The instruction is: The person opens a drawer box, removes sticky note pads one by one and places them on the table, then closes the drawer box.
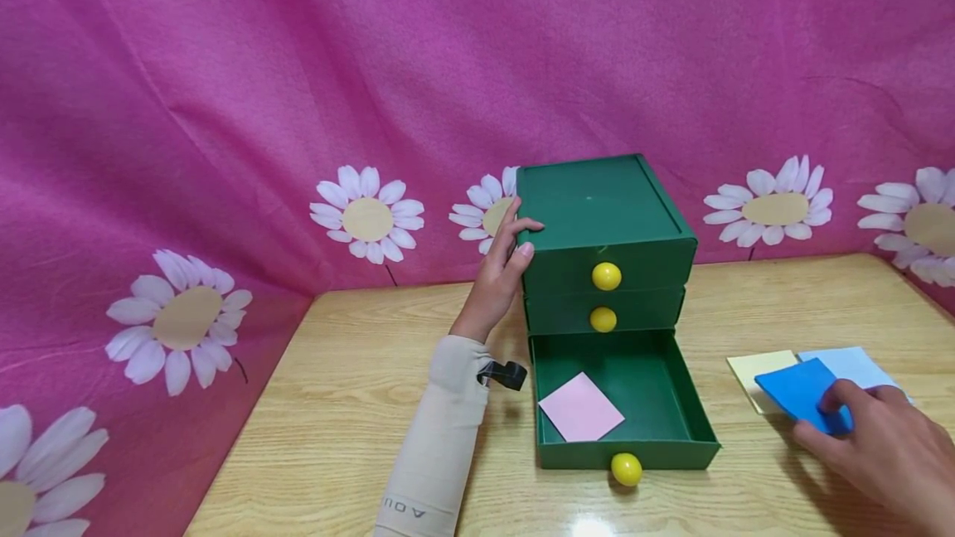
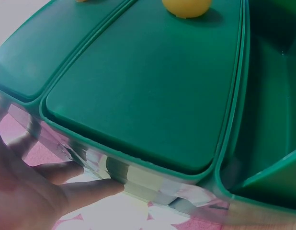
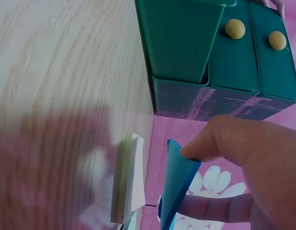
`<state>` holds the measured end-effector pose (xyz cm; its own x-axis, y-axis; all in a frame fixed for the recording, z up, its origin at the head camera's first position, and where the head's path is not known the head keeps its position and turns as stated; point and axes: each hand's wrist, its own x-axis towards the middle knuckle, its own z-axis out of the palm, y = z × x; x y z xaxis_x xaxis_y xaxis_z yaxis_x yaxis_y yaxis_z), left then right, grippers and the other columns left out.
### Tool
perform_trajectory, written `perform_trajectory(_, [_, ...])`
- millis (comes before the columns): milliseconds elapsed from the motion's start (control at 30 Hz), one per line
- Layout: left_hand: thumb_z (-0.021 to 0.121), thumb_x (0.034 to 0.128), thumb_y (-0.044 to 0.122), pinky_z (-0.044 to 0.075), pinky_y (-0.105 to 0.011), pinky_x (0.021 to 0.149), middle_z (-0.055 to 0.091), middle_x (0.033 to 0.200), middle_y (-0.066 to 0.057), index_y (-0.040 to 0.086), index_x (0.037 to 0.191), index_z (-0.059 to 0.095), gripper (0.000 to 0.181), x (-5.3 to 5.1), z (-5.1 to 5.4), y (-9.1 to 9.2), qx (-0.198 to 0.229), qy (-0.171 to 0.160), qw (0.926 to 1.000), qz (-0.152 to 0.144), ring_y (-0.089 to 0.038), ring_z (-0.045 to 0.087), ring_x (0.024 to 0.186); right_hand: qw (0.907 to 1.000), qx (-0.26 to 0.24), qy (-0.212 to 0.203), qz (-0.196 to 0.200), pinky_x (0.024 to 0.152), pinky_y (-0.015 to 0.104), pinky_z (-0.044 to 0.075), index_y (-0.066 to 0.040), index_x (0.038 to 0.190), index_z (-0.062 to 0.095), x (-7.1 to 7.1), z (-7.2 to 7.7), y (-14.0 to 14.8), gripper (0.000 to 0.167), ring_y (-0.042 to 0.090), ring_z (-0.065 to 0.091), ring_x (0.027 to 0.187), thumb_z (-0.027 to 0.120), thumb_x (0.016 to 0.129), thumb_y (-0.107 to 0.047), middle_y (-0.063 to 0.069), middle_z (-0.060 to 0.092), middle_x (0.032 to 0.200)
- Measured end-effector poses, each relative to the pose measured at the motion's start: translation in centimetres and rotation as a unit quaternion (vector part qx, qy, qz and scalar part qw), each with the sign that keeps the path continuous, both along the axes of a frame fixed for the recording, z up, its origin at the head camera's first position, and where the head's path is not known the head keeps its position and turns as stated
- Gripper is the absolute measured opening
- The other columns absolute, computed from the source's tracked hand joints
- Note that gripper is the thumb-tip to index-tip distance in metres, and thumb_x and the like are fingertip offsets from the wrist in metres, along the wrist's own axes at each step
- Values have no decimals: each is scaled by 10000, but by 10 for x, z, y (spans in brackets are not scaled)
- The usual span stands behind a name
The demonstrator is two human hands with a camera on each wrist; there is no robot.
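A green drawer cabinet (image 1: 597, 197) with yellow knobs stands on the table, its bottom drawer (image 1: 664, 388) pulled out. Inside that drawer lies a pink sticky note pad (image 1: 582, 408), tilted against the front left. My left hand (image 1: 496, 276) rests on the cabinet's upper left edge; in the left wrist view its fingers (image 2: 97, 189) lie along the side wall. Between thumb and fingers my right hand (image 1: 880, 437) pinches a blue sticky note pad (image 1: 798, 388), held above the table right of the drawer. In the right wrist view the blue pad (image 3: 176, 177) is slightly bent.
Beneath and behind the blue pad lie a yellow sticky note pad (image 1: 746, 371) and a light blue one (image 1: 850, 365) on the wooden table (image 1: 336, 421). A pink cloth (image 1: 448, 65) with daisies hangs close behind the cabinet. The upper two drawers are closed.
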<state>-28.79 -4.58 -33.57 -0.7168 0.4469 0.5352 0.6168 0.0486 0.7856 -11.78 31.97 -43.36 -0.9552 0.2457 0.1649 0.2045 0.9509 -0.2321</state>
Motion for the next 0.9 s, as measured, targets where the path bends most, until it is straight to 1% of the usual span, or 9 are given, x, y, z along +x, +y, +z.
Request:
perform_trajectory(167, [364,999,205,159,-487,1157,69,1616,-109,37,1340,421,384,1,1,0,0,-4,10000,24,-237,75,1475,9997,-52,-202,-96,664,663,441,29,877,549,0,1,4,455,504,417,844,747,752,-361,360,466,853])
perform_trajectory(400, [365,1003,210,162,-486,1157,67,1618,-97,36,1346,420,389,1,1,-1,26,-52,10000,18,-227,72,1475,9999,-96,-51,-126,644,648,429,25,866,540,2,0,11,461,508,428,831,747,756,-373,348,478,811])
perform_trajectory(500, [364,1006,214,166,-479,1157,68,1618,-93,40,1348,421,388,1,1,-2,29,-65,10000,24,-222,74,1475,9998,-55,-84,-192,650,635,430,33,872,537,1,-2,14,465,497,435,818,747,758,-366,344,476,804])
perform_trajectory(567, [361,1008,217,162,-474,1158,64,1618,-93,41,1348,419,387,1,1,-2,13,-63,10000,18,-222,73,1475,9994,3,-188,-281,669,628,431,40,878,532,0,-3,15,480,491,430,819,749,756,-370,342,474,804])
perform_trajectory(667, [360,1009,220,160,-473,1159,63,1619,-94,44,1350,416,388,1,2,-3,-6,-51,10000,30,-224,72,1475,9996,64,-38,-278,681,615,416,52,862,525,0,-4,19,477,493,440,814,755,738,-347,331,496,777])
perform_trajectory(800, [364,1005,218,164,-480,1157,64,1619,-94,46,1354,415,393,1,2,-3,-13,-37,10000,54,-227,72,1475,9994,49,274,-191,685,594,393,61,829,519,2,-6,26,452,493,454,795,772,715,-295,313,510,741])
perform_trajectory(900, [366,1001,213,162,-481,1158,62,1619,-95,48,1354,415,393,1,2,-3,-3,-57,10000,45,-223,70,1475,9993,11,263,-271,694,574,390,60,818,515,2,-7,30,452,479,453,780,783,709,-288,307,502,751])
